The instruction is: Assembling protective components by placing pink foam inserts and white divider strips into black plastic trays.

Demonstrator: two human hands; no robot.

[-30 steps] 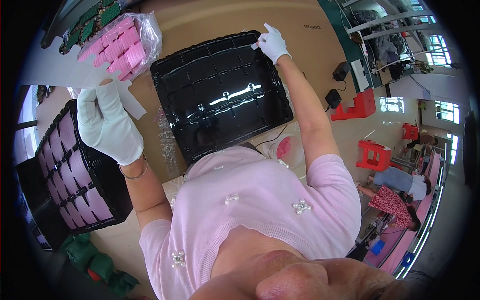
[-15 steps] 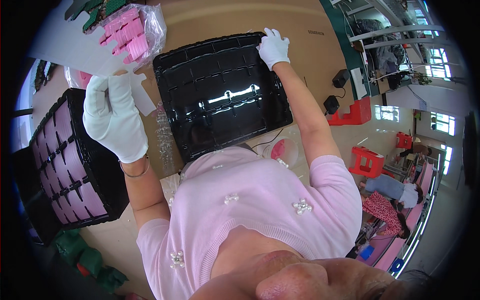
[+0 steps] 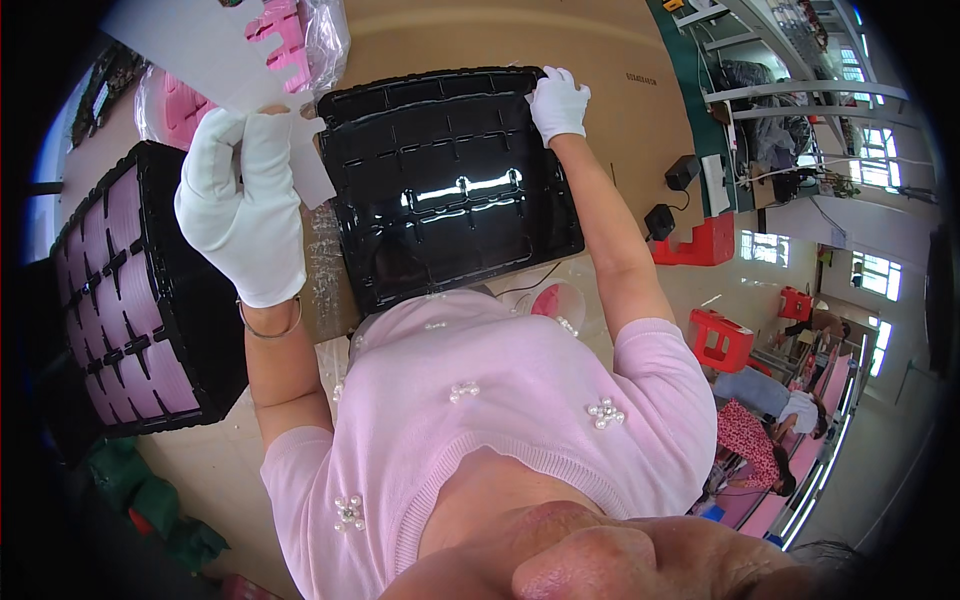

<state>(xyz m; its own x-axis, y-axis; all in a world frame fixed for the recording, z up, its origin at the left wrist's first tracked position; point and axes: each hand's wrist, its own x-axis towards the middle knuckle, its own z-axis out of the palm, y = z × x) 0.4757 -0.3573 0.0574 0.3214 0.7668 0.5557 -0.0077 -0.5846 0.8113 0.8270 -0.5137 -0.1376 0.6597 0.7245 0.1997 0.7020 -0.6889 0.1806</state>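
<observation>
A thin whitish sheet with notched, cut-out edges (image 3: 205, 55) is pinched between the thumb and fingers of my white-gloved left hand (image 3: 245, 215). Part of it hangs down beside the hand, near the left edge of a glossy black plastic tray (image 3: 450, 240). This tray has moulded ridges and slots and lies in front of my body. At its far right corner, my gloved right hand (image 3: 558, 108) grips the rim, its fingertips partly hidden. Beyond the sheet lie pink notched pieces (image 3: 285, 40) in a clear plastic bag (image 3: 325, 40).
At left stands another black tray (image 3: 200, 300) filled with pink strips (image 3: 115, 290). Brown cardboard (image 3: 620, 130) covers the table, with black adapters (image 3: 682, 172) to the right. Red stools (image 3: 720, 340) and people (image 3: 750, 435) are farther right; green bundles (image 3: 150, 500) lie lower left.
My view has shifted slightly. My left hand and the sheet sit a little higher, covering more of the pink pieces. My right hand stays on the tray's corner.
</observation>
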